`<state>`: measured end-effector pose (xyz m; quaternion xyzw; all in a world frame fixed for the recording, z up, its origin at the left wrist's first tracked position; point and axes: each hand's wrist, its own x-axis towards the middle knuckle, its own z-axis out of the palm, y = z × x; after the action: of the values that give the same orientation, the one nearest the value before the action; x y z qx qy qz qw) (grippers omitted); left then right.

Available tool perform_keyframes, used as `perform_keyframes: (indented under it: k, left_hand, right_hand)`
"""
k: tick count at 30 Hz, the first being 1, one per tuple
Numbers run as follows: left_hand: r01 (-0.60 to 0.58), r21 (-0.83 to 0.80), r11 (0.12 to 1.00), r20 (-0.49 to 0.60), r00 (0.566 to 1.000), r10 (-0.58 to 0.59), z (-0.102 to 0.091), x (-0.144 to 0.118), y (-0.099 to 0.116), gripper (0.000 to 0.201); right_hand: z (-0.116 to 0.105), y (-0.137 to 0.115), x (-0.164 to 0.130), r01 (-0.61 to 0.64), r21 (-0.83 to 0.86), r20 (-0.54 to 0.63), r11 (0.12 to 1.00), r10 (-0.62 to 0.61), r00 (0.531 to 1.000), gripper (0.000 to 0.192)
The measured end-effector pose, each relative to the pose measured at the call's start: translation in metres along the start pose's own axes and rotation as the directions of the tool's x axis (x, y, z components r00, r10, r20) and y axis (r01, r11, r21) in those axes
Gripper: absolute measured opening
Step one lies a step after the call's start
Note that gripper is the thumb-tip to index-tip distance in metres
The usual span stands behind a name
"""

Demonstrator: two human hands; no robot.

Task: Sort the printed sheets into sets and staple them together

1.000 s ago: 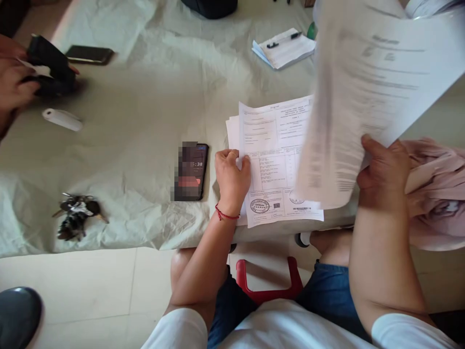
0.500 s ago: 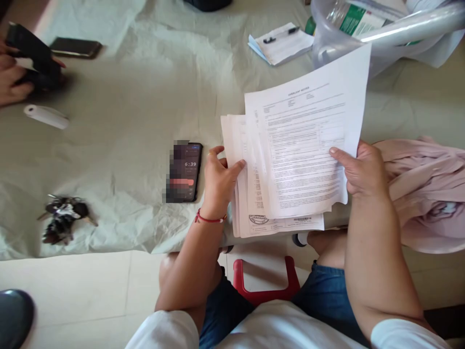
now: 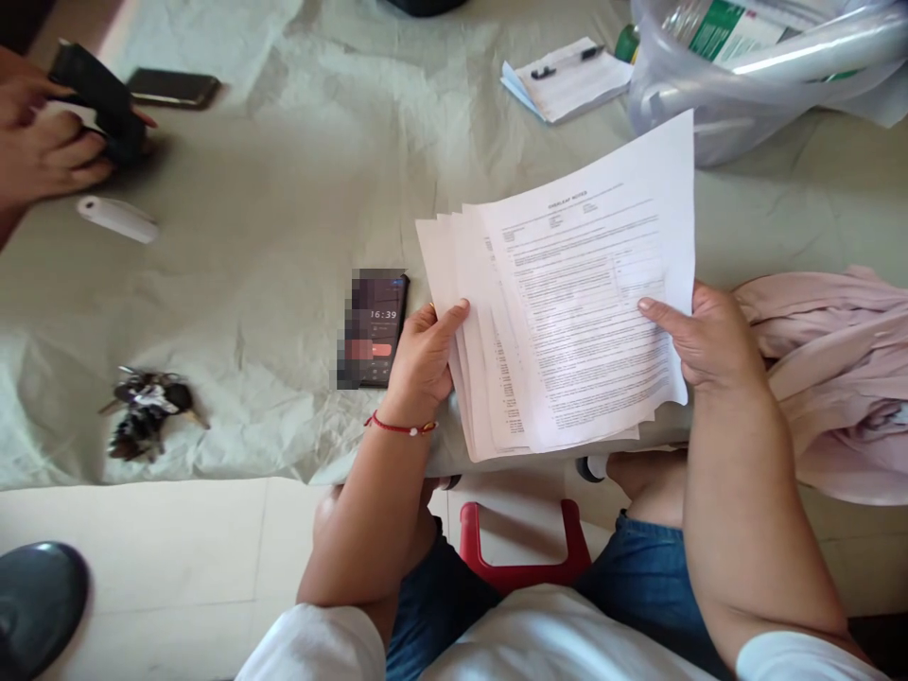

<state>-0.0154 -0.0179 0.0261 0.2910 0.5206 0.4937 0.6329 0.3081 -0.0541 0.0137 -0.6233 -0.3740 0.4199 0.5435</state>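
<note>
I've got the stack of papers (image 3: 567,322) raised just above the table's near edge, my left hand (image 3: 422,364) pinching its left side, my right hand (image 3: 699,340) gripping the right. The sheets are fanned unevenly; I'd guess loose ones could slide floorward or onto the phone (image 3: 375,326).

Looks like home or small informal office: my table (image 3: 270,218) draped in crumpled paper, tiled floor (image 3: 177,558), printed forms (image 3: 567,312), keys (image 3: 146,411), phone (image 3: 375,328), notepad with pen (image 3: 567,78).
</note>
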Motion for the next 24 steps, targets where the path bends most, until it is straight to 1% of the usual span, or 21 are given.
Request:
perform_keyframes:
  k: [2,4,5,7,11,15,17,21,24]
  left_hand:
    - [0.070,0.013,0.997,0.061,0.996,-0.070,-0.001,-0.003,0.004,0.034]
    - [0.148,0.041,0.988,0.109,0.982,-0.152,-0.003,-0.007,0.007,0.027]
    - [0.179,0.050,0.983,0.115,0.976,-0.184,-0.004,-0.009,0.007,0.024]
    - [0.214,0.046,0.976,0.091,0.972,-0.217,-0.007,-0.012,0.005,0.019]
    - [0.198,-0.022,0.980,0.019,0.980,-0.197,-0.013,-0.012,-0.003,0.018]
    - [0.115,-0.107,0.988,-0.038,0.992,-0.120,-0.016,-0.009,-0.009,0.026]
    - [0.100,-0.122,0.987,-0.039,0.994,-0.105,-0.016,-0.009,-0.012,0.030]
    - [0.112,-0.114,0.987,-0.006,0.994,-0.114,-0.015,-0.011,-0.018,0.039]
    - [0.109,-0.114,0.987,0.001,0.994,-0.109,-0.014,-0.012,-0.020,0.042]
  right_hand:
    - [-0.001,-0.001,0.001,-0.004,-0.015,-0.023,1.000,0.003,1.000,0.054]
    - [-0.002,-0.001,0.002,-0.007,-0.024,-0.042,1.000,0.006,0.999,0.056]
    - [-0.002,-0.001,0.002,-0.008,-0.025,-0.045,1.000,0.007,0.999,0.057]
    - [-0.002,0.001,0.003,-0.010,-0.024,-0.039,1.000,0.009,0.999,0.058]
    - [-0.001,0.004,0.003,0.023,-0.007,-0.039,1.000,-0.024,0.999,0.055]
    - [-0.002,0.004,0.001,0.088,0.005,-0.078,0.996,-0.088,0.993,0.050]
    - [-0.001,0.003,0.000,0.096,0.015,-0.079,0.995,-0.095,0.992,0.048]
    - [0.000,0.001,-0.001,0.058,0.024,-0.041,0.998,-0.057,0.998,0.049]
    - [0.001,0.001,-0.001,0.050,0.005,-0.046,0.999,-0.050,0.998,0.047]
